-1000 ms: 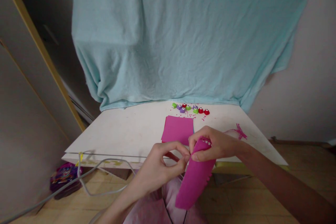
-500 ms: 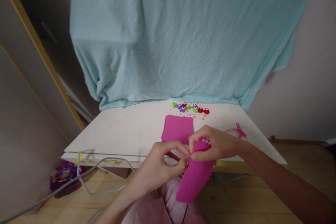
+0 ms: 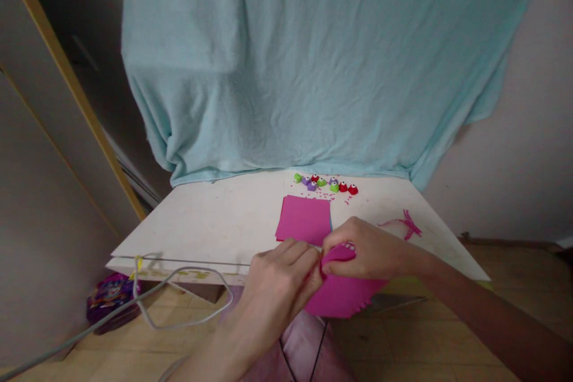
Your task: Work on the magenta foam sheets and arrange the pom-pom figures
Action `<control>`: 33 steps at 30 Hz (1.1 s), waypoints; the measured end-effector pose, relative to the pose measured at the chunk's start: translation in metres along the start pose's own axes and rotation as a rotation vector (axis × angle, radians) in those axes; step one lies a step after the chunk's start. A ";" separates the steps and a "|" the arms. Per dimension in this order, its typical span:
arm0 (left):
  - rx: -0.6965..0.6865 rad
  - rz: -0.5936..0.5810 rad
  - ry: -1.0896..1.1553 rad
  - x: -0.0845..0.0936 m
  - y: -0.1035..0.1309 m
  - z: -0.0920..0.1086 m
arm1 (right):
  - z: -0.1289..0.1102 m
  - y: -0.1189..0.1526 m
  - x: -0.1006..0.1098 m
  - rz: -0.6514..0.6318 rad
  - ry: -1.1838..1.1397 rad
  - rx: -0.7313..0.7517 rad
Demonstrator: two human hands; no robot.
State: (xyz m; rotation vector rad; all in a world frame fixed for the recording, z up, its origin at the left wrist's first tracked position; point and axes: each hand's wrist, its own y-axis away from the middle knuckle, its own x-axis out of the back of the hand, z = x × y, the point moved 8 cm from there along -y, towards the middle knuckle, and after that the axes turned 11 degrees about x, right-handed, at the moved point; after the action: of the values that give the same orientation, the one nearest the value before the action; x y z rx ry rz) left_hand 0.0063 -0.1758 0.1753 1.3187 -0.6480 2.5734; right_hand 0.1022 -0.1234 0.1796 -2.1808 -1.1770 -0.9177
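A sheet of magenta paper point(image 3: 342, 297) with a row of small cut-out shapes near its top is held over the table's front edge. My right hand point(image 3: 364, 250) pinches its upper part, which curls between thumb and fingers. Close against it, my left hand point(image 3: 286, 277) has its fingers closed at the paper's left edge; its fingertips are partly hidden. Behind the hands lies a stack of square paper point(image 3: 304, 218), magenta on top. Thin magenta strips point(image 3: 409, 225) rest to the right.
Several small red, green and purple figures with eyes point(image 3: 334, 187) stand at the back of the white table point(image 3: 201, 221), among tiny pink scraps. A light blue cloth point(image 3: 313, 71) hangs behind. A grey cable point(image 3: 179, 325) loops at the front left, near a purple bag point(image 3: 111, 301).
My left hand has turned over and its fingers have closed in at the paper. The sheet's lower end has swung up and to the right.
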 end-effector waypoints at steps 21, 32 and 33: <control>0.369 -0.294 0.818 -0.026 -0.007 -0.029 | 0.014 0.015 -0.008 -0.113 -0.194 -0.143; 0.397 -0.387 0.868 -0.028 -0.003 -0.028 | 0.009 0.011 -0.010 -0.207 -0.196 -0.154; 0.399 -0.388 0.864 -0.028 -0.003 -0.028 | 0.011 0.010 -0.010 -0.207 -0.186 -0.162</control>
State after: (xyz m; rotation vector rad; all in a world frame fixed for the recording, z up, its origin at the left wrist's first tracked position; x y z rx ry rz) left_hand 0.0035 -0.1595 0.1392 0.2350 0.2586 2.6266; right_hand 0.1106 -0.1266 0.1641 -2.3465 -1.4868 -0.9391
